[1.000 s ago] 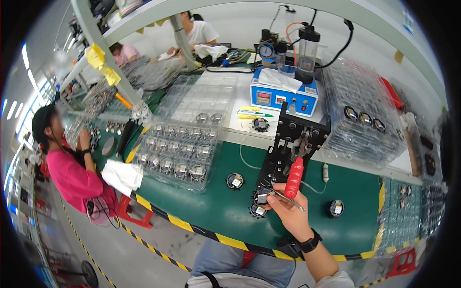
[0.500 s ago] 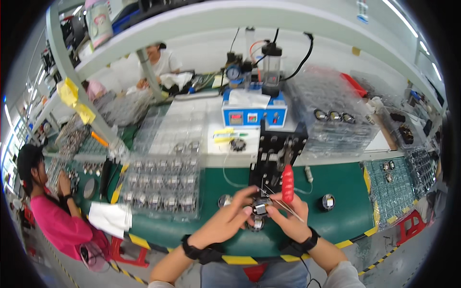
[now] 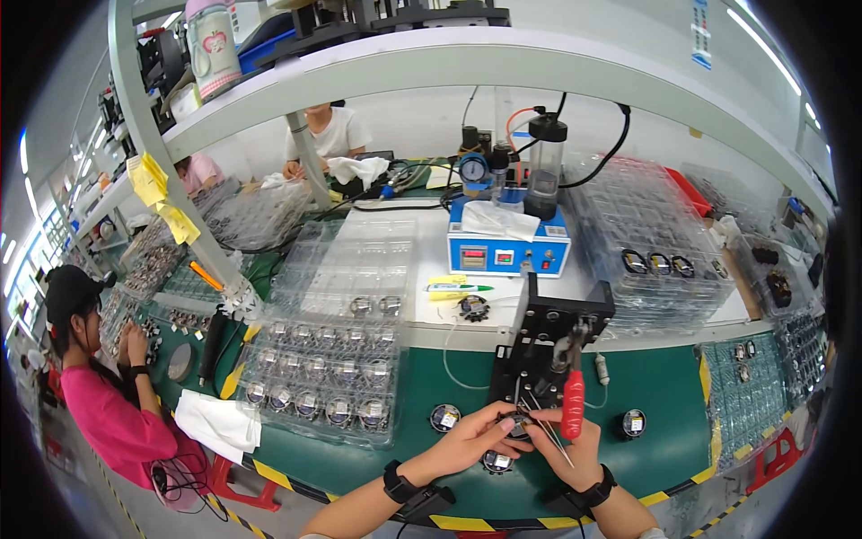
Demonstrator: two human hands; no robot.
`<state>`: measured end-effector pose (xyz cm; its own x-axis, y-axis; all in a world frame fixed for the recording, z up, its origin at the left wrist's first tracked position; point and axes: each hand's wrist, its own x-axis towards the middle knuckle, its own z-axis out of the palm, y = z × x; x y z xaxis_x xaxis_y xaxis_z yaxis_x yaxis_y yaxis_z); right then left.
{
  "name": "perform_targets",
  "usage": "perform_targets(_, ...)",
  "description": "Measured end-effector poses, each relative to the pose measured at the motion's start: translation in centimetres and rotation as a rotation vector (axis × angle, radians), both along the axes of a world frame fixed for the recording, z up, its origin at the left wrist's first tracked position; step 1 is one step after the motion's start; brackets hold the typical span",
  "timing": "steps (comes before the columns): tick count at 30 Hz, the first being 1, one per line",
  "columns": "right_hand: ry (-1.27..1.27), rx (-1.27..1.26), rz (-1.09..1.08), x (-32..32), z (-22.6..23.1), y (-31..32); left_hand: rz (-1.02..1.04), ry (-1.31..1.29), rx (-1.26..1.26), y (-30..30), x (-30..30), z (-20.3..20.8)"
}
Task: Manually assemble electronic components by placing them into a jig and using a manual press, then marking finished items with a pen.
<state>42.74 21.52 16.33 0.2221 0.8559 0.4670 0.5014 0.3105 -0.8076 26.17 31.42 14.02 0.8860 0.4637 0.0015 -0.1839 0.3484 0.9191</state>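
Observation:
Between my two hands, just in front of a black clamp fixture (image 3: 549, 346) with a red handle (image 3: 573, 406), is a small round electronic module (image 3: 516, 425), partly hidden by fingers. My left hand (image 3: 483, 440) pinches it from the left with thumb and fingers. My right hand (image 3: 576, 456) grips it from the right and also has thin metal tweezers (image 3: 555, 438) lying across its fingers. One similar module (image 3: 496, 462) rests on the green mat just below my hands. Another module (image 3: 444, 417) lies to the left, and a third module (image 3: 633, 423) to the right.
Clear trays of modules (image 3: 314, 377) stand on the left, beside a white cloth (image 3: 215, 420). Behind the fixture sits a blue control box (image 3: 509, 251); stacked clear trays (image 3: 655, 269) rise to its right. A co-worker in pink (image 3: 117, 422) sits at far left.
The whole view has shifted, so the bench appears lower and further right. My left fingers, more spread before, have closed in on the module. The modules on the mat stay in place.

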Motion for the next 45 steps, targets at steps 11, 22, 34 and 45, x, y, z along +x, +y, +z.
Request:
perform_targets(11, -0.069, 0.004, 0.018, 0.0, 0.4, 0.4, 0.132, 0.123, 0.009, 1.8, -1.1, 2.0)
perform_targets(22, -0.111, 0.008, 0.096, 0.0, 0.8, 0.4, 0.216, 0.116, -0.07, 2.4, -1.4, 1.3)
perform_targets(34, -0.13, 0.036, 0.103, -0.1, 1.1, 0.5, 0.229, 0.162, -0.079, 1.9, -1.1, 0.8)
perform_targets(45, 0.162, -0.055, 0.076, 0.2, -0.1, -0.5, 0.265, 0.133, -0.088, 1.4, -1.1, 1.4)
